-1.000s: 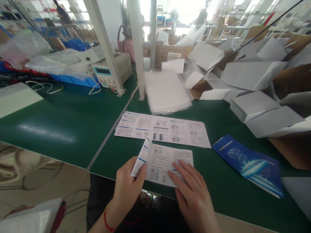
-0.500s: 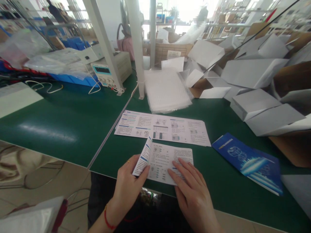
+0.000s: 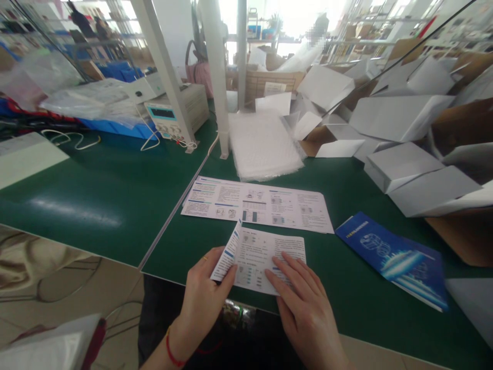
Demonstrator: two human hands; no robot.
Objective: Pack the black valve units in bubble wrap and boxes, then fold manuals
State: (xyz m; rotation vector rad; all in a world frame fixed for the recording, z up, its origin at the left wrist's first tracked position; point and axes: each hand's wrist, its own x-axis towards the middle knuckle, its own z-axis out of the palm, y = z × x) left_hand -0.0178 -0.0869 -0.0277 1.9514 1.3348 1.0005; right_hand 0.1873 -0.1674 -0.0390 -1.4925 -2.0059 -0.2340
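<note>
A printed white leaflet [image 3: 262,254] lies at the near edge of the green table [image 3: 108,200]. My left hand [image 3: 202,298] pinches the leaflet's left flap and holds it raised and folded partway over. On the leaflet's right half rests my right hand [image 3: 302,303], fingers flat and spread, pressing the paper to the table. A second leaflet [image 3: 256,204] lies unfolded just beyond. A blue booklet [image 3: 396,259] is to the right of my right hand.
A stack of clear plastic bags [image 3: 264,146] lies behind the leaflets. White cartons [image 3: 400,167] and brown cardboard pile up at the right. White frame posts [image 3: 217,77] stand mid-table, with a beige meter box [image 3: 177,113] and cables at the left.
The flap in my left hand has tipped a little further over toward the right. My right hand stays flat on the leaflet.
</note>
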